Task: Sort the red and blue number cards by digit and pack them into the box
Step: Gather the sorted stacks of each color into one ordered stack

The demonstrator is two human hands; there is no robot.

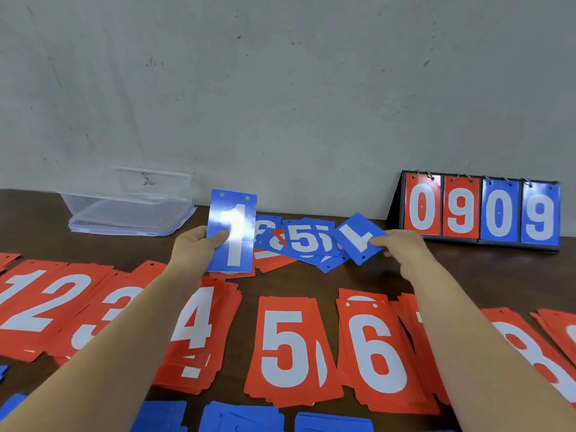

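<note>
Blue 1 card (pixel 232 232): held upright, pinched by left hand (pixel 193 247). Blue 7 card (pixel 358 236): inverted, pinched by right hand (pixel 402 247) beside the mixed pile (pixel 302 241). Red stacks (pixel 290 347) lie nearer; clear box (pixel 93 226) stands back left.

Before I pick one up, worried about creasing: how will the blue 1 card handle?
Probably stiff: the blue 1 card stands straight though the left hand pinches only one edge. Glare suggests a glossy, likely slippery face. Thin, so probably light.
</note>
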